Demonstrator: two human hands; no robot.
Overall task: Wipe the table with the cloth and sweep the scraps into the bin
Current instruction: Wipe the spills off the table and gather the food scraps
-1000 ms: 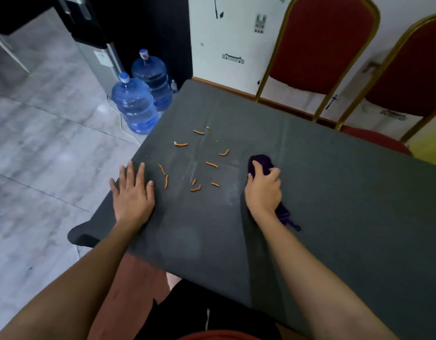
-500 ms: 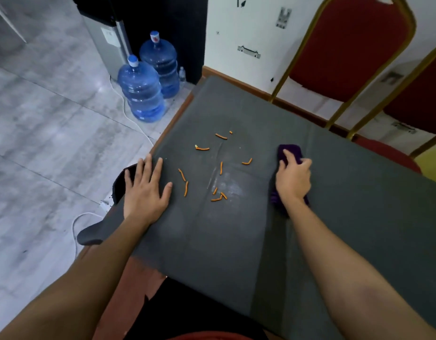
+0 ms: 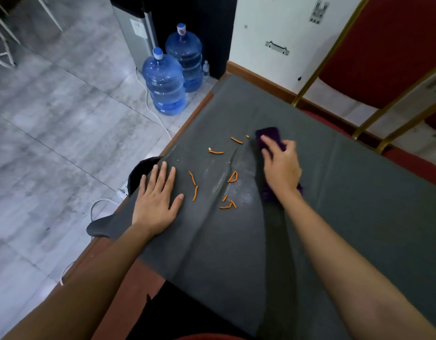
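A dark grey cover lies over the table (image 3: 334, 217). Several orange scraps (image 3: 233, 177) are scattered on it between my two hands. My right hand (image 3: 280, 165) presses down on a purple cloth (image 3: 268, 136), which sticks out beyond my fingers and behind my wrist. My left hand (image 3: 155, 197) rests flat with fingers spread near the table's left edge, holding nothing. Just past that edge a black bin (image 3: 141, 170) stands on the floor, partly hidden by the table.
Two blue water bottles (image 3: 165, 87) and a dispenser (image 3: 136, 33) stand on the tiled floor beyond the table's far left corner. White cables (image 3: 99, 204) trail on the floor by the bin. Red chairs with gold frames (image 3: 383, 52) stand behind the table.
My right hand has slid the cloth leftward toward the scraps, bunching several closer together. My left hand stayed flat by the edge. The bin has come into view.
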